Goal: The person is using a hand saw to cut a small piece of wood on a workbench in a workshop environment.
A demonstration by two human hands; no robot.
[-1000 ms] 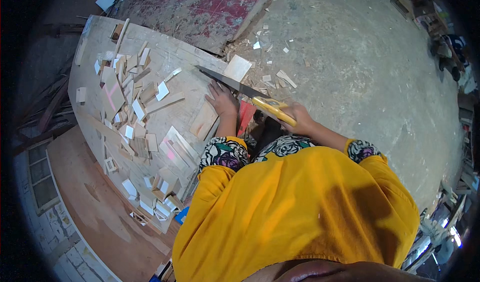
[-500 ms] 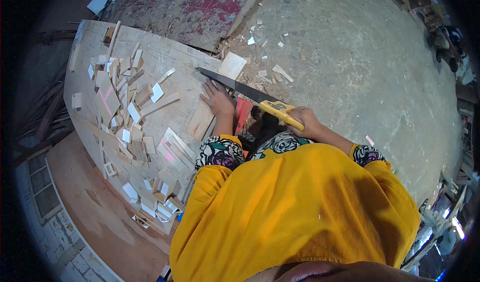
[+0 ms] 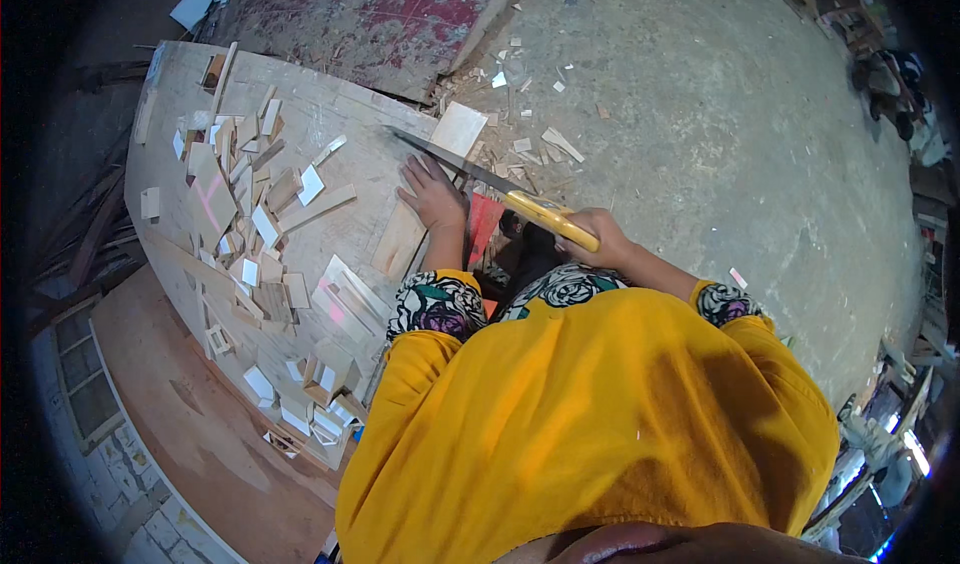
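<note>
A broad table (image 3: 365,114) reaches left from a yellow-handled handsaw (image 3: 512,198); a pale board (image 3: 459,127) lies just beyond the saw's blade. At the saw's near end, the right hand (image 3: 600,239) wraps its fingers around the handle. The left hand (image 3: 436,196) lies flat, fingers slightly spread, just beside the blade. A skipping blade could cut those fingers; a poorly braced board could shift and bind the saw.

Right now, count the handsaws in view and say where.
1: the yellow-handled handsaw, its handle in the right hand, its blade pointing past the left hand over the worktable. Another could be hidden among the wood scraps.
</note>
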